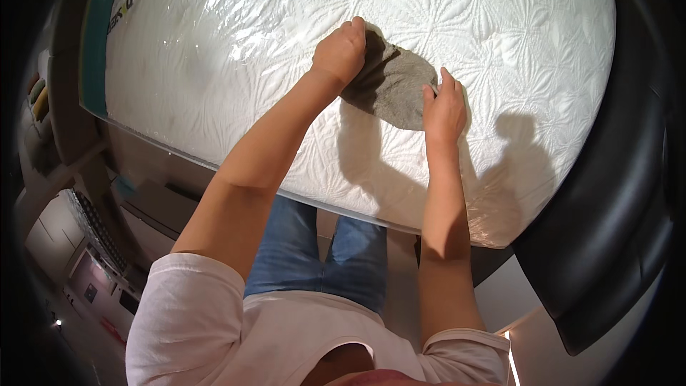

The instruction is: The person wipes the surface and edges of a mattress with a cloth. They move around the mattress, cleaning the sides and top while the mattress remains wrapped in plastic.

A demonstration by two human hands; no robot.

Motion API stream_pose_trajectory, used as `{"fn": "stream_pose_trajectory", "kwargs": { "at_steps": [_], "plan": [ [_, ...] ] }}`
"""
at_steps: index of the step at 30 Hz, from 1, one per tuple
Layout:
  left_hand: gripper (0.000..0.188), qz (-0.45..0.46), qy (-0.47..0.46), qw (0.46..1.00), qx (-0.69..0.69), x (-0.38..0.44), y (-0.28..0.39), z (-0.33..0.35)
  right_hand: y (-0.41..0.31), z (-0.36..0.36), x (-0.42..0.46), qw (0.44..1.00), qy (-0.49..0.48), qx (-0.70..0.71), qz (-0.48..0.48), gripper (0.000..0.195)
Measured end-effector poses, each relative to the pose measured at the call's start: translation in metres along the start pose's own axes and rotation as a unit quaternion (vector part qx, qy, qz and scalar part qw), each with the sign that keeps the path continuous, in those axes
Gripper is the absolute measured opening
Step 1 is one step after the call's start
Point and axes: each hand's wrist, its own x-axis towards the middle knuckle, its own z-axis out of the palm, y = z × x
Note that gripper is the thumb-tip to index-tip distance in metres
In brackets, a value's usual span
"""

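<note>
A grey-brown cloth (402, 86) lies partly folded over the white quilted mattress (509, 53), which is wrapped in clear plastic. My left hand (343, 48) grips the cloth's upper left edge, its fingers curled over a darker fold. At the cloth's right edge, my right hand (446, 104) pinches a bit of it between thumb and fingers. The cloth's underside and the fingertips of my left hand are partly hidden. Shadows of my arms and head fall on the mattress near its front edge.
A black padded headboard (605, 198) curves along the mattress's right side. The plastic-wrapped mattress has a teal band (96, 53) at its left end. Its front edge runs just before my jeans (321, 257). Furniture stands at the lower left.
</note>
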Motion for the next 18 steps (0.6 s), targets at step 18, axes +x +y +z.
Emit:
{"fn": "stream_pose_trajectory", "kwargs": {
  "at_steps": [18],
  "plan": [
    [0.015, -0.019, 0.164, 0.911, -0.379, -0.153, -0.161, -0.182, -0.135, -0.028, -0.081, 0.937, 0.002, 0.243, -0.25, 0.03]
  ]
}}
